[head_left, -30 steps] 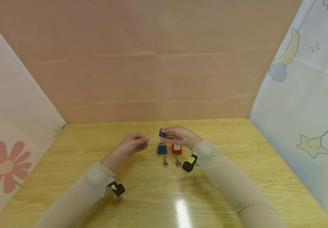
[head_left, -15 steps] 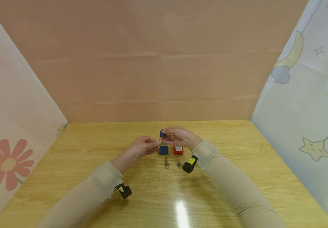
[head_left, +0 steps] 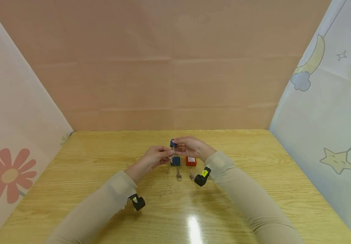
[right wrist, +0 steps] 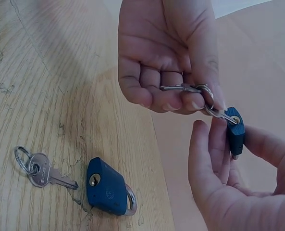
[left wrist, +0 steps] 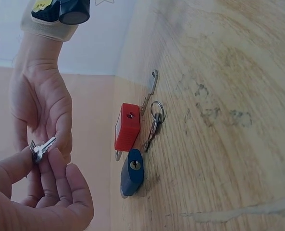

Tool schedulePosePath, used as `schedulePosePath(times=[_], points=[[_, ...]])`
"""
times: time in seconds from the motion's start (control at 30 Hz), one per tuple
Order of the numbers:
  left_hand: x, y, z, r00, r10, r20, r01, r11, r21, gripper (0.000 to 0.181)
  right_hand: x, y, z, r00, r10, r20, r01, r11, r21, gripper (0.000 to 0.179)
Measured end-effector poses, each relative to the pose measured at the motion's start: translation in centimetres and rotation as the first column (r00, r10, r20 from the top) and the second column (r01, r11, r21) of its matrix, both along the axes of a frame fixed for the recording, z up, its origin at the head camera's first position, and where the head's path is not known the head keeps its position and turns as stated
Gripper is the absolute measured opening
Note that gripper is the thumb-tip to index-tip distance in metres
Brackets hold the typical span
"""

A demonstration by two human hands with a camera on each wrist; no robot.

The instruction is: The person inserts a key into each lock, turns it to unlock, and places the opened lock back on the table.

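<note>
My left hand (head_left: 157, 156) pinches a ring with silver keys (right wrist: 221, 115) between thumb and fingers. A second key (right wrist: 178, 88) on that ring points back across the fingers. My right hand (head_left: 191, 145) holds a small blue padlock (right wrist: 235, 135) above the table, its keyhole turned towards the left hand. One key's tip is at the keyhole; how deep it sits I cannot tell. Below the hands, a larger blue padlock (right wrist: 106, 187) lies on the table, beside a red padlock (left wrist: 128, 127). In the left wrist view the small padlock is hidden.
On the wooden table (head_left: 239, 203), a key with a ring (head_left: 179, 174) lies in front of the larger blue padlock. Another key (head_left: 191, 174) lies before the red one. A pinkish-tan backdrop (head_left: 169, 84) stands behind, with patterned white sheets at both sides.
My left hand has moved right with the keys, bringing one key up to the small blue padlock. The right hand has stayed nearly in place, still holding that padlock.
</note>
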State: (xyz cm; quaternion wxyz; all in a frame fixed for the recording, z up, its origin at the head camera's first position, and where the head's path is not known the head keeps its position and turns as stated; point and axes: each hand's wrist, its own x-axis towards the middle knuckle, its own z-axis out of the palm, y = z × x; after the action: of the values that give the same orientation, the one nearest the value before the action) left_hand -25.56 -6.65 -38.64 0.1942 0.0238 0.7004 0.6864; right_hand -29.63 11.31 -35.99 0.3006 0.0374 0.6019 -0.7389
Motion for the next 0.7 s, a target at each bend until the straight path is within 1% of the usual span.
schedulePosePath(times=[0.13, 0.3, 0.5, 0.6, 0.7], points=[[-0.07, 0.08, -0.02, 1.000, 0.011, 0.010, -0.011, 1.000, -0.006, 0.020, -0.05, -0.07, -0.04, 1.000, -0.006, 0.008, 0.006, 1.000, 0.001, 0.020], [-0.20, 0.23, -0.12, 0.999, 0.022, 0.030, -0.022, 1.000, -0.003, 0.023, -0.03, 0.02, -0.04, 1.000, 0.004, 0.001, -0.004, 1.000, 0.007, 0.032], [-0.35, 0.46, -0.31, 0.998, 0.024, 0.056, -0.027, 0.999, 0.037, 0.024, 0.04, 0.01, -0.11, 0.999, 0.026, -0.035, -0.024, 0.999, 0.040, 0.041], [-0.42, 0.64, -0.32, 0.997, 0.039, 0.074, -0.044, 0.997, 0.056, 0.022, 0.02, 0.00, -0.11, 0.998, 0.031, -0.049, -0.028, 0.998, 0.060, 0.042], [-0.39, 0.86, -0.23, 0.994, 0.057, 0.095, -0.066, 0.993, 0.096, 0.020, -0.04, -0.05, -0.21, 0.998, 0.027, -0.059, -0.023, 0.997, 0.068, 0.043]])
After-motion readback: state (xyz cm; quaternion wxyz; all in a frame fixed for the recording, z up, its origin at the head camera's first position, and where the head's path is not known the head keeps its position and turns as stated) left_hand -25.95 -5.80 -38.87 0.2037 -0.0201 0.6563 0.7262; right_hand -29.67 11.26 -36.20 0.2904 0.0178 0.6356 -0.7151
